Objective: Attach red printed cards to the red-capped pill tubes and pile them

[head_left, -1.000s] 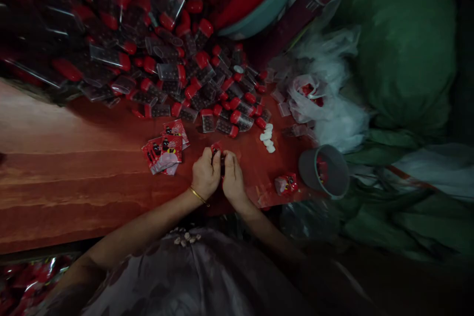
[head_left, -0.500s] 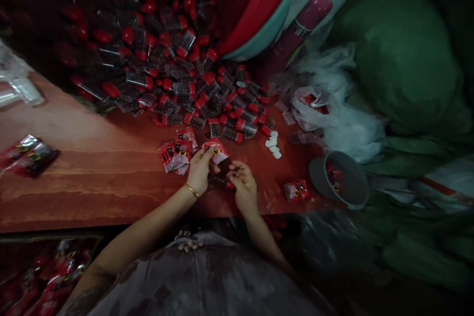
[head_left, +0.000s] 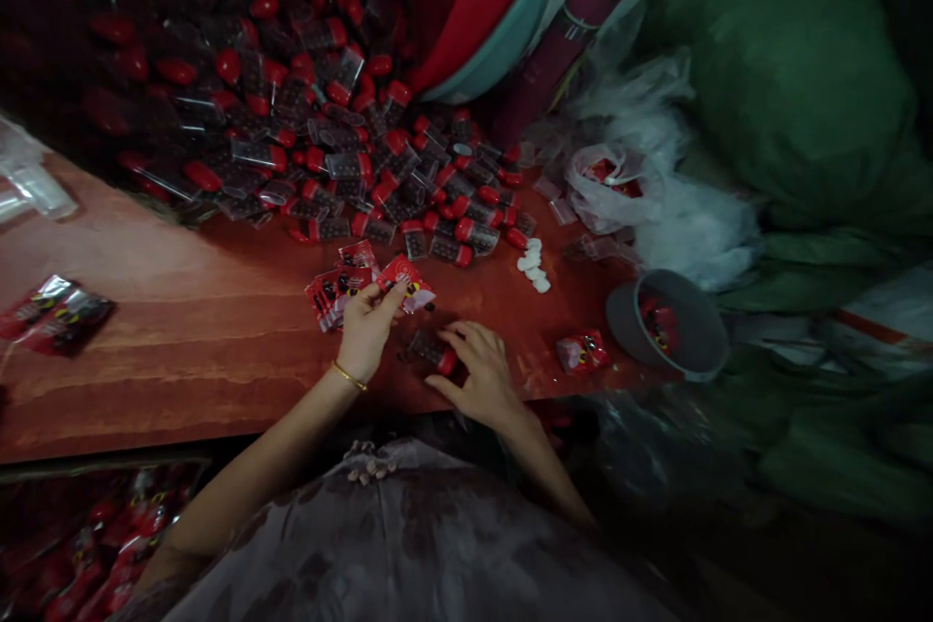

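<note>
My left hand (head_left: 366, 335) pinches a red printed packet (head_left: 409, 290) between thumb and fingers. Just behind that hand lies a small pile of similar packets (head_left: 326, 295). To the right, a small clear plastic bottle with a red cap (head_left: 430, 350) lies low over the table, dark inside. The thumb and fingers of my right hand (head_left: 482, 374) close around its capped end. A tiny dark piece shows just below the held packet. Past both hands spreads a large heap of red-capped clear bottles (head_left: 350, 165).
White round pieces (head_left: 534, 266) lie right of the heap. A grey bucket (head_left: 619, 321) holds red packets, with another red packet (head_left: 581, 351) beside it. Red and teal basins (head_left: 485, 49), a maroon flask (head_left: 561, 29) and plastic bags (head_left: 677, 224) stand behind. More packets (head_left: 54, 311) lie left.
My left hand has moved slightly left with the packet, away from my right hand. The right hand's fingers have spread around the bottle's cap, and the bottle shows more plainly.
</note>
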The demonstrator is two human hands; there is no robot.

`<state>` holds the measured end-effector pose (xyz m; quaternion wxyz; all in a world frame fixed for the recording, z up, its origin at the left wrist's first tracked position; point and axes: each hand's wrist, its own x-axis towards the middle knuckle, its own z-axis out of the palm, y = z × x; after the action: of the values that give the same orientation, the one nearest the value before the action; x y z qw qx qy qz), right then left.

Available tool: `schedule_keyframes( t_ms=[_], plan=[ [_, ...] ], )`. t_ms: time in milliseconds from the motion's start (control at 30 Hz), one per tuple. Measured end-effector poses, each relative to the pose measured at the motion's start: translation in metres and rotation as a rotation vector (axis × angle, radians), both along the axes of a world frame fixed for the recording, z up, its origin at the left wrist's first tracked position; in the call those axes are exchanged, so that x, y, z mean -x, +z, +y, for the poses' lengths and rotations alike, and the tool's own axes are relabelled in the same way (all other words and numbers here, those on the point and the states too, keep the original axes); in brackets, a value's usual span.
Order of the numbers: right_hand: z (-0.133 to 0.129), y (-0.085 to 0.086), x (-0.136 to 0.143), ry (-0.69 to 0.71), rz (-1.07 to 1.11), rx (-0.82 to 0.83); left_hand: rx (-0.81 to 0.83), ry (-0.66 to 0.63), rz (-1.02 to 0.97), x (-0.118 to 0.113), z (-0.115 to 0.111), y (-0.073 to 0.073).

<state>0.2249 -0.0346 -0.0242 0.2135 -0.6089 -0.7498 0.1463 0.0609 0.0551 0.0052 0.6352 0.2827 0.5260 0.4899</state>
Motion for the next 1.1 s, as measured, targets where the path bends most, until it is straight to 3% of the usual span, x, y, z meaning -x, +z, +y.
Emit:
schedule_keyframes(
  t_ms=[100,200,333,433,500,700,867,967,1100],
  plan=[
    [0.008,0.007,-0.002,0.092,-0.111,0.049,0.043,-0.055,0.017,0.010,-0.001,0.008],
    [0.020,0.015,-0.014,0.085,-0.183,0.013,0.074,-0.049,0.004,0.022,-0.003,0.014],
    [0.020,0.017,-0.025,-0.140,-0.134,-0.088,0.052,-0.003,-0.007,0.037,-0.007,0.015],
    [0.010,0.012,-0.013,-0.399,-0.054,-0.078,0.054,0.025,0.040,0.040,-0.008,0.012],
    [0.006,0.008,0.001,-0.481,-0.069,-0.026,0.046,0.012,0.073,0.039,-0.009,0.009],
    [0.021,0.006,0.026,-0.617,-0.267,0.070,0.028,-0.035,0.085,0.033,-0.012,0.008],
    [0.027,0.007,0.016,-0.530,-0.372,0.095,0.171,-0.052,-0.047,0.034,-0.014,0.012],
    [0.022,0.007,0.007,-0.465,-0.223,0.091,0.250,-0.108,-0.159,0.033,-0.014,0.013],
    [0.008,0.018,0.004,-0.365,0.301,0.143,0.257,-0.155,-0.199,0.030,-0.015,0.012]
  ],
)
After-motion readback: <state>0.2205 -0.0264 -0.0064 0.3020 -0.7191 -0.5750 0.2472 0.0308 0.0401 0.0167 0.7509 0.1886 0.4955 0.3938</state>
